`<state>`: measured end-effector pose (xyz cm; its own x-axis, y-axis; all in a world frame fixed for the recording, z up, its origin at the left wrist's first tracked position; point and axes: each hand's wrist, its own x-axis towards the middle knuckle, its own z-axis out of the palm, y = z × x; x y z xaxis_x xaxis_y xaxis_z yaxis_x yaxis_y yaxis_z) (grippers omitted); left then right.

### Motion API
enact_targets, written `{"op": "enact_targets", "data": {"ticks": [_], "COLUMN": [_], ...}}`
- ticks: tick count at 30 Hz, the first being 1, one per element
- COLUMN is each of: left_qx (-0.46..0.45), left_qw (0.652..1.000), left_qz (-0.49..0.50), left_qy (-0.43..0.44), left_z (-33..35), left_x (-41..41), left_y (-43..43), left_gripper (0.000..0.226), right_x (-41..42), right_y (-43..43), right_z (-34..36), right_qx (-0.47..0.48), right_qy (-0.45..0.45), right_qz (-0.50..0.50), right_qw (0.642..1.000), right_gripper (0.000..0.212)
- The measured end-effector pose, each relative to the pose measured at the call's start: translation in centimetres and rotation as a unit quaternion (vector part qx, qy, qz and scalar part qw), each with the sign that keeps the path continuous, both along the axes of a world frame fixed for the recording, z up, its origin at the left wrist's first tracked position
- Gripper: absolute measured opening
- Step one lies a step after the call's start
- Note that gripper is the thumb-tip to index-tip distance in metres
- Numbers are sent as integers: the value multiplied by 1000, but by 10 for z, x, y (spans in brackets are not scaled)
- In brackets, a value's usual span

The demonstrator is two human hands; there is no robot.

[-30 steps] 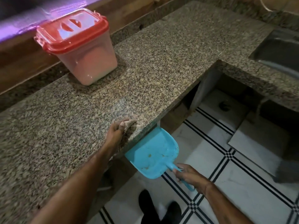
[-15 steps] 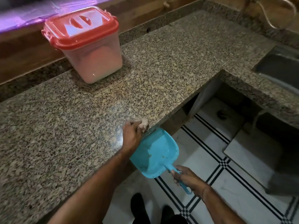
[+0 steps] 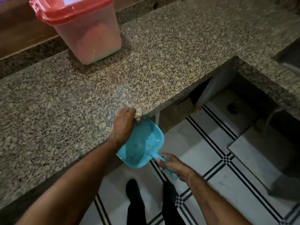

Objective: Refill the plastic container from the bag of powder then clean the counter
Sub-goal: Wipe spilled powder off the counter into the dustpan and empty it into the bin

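A clear plastic container [image 3: 90, 36] with a red lid stands at the back left of the speckled granite counter [image 3: 162, 51], holding pale powder. My left hand [image 3: 124, 125] is at the counter's front edge, its fingers curled round a small pale cloth [image 3: 139, 113]. Just below that edge my right hand [image 3: 172, 166] grips the handle of a blue dustpan [image 3: 142, 145], whose tray sits under my left hand with a few crumbs in it. No bag of powder is in view.
A steel sink [image 3: 290, 57] is set into the counter at the far right. The counter steps back there, leaving an open recess [image 3: 235, 101] below. White floor tiles with black stripes [image 3: 219, 159] lie beneath, with my dark shoes [image 3: 134, 192] on them.
My left hand slid from the counter top to its front edge over the dustpan. The dustpan stayed just below the edge. The camera came closer to the counter.
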<state>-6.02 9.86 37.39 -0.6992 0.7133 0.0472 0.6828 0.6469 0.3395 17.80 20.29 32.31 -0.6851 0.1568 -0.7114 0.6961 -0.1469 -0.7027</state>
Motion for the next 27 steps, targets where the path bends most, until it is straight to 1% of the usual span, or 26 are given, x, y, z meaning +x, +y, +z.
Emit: {"op": "enact_targets", "data": {"ticks": [2,6,8,10,13,16,18,19,21,22,24,25,26,27], "left_qx": [-24,-59,-41,-4,55,75,98,123,161,148,52,5,-23,-31], "left_qw": [999,989,987,988,990,990,988,984,962,950,934,929,929,935], "left_qz": [12,64,90,100,85,51,47,74,195,261,348,365,365,347], "left_qy": [-17,-117,-124,-119,-98,-109,-110,-109,-102,-90,-66,-61,-60,-59], "left_z": [3,16,15,14,11,18,28,35,43,43,34,29,24,21], "left_x": [-11,-21,-17,-1,30,46,41,36,21,13,5,7,10,14], "left_y": [8,19,13,4,-6,-11,-14,-15,-17,-19,-22,-20,-16,-10], "left_gripper": [16,23,20,15,16,26,19,13,7,8,7,7,10,12], "right_x": [-6,-15,-16,-13,-9,-12,-14,-15,-15,-14,-11,-9,-7,-5], "right_y": [5,8,10,11,13,17,19,20,22,23,26,27,28,27], "right_z": [-1,0,2,5,5,5,6,6,4,3,-2,-4,-6,-8], "right_qx": [-2,5,6,4,1,-4,-7,-8,-10,-9,-5,-5,-7,-8], "right_qy": [1,6,5,6,1,-3,1,3,8,11,17,17,17,16], "right_qz": [15,20,19,17,8,1,0,2,7,10,13,13,13,13], "right_qw": [1000,1000,1000,1000,1000,1000,1000,1000,1000,1000,1000,1000,1000,1000], "right_gripper": [33,30,27,25,24,24,25,25,26,26,27,27,27,27]}}
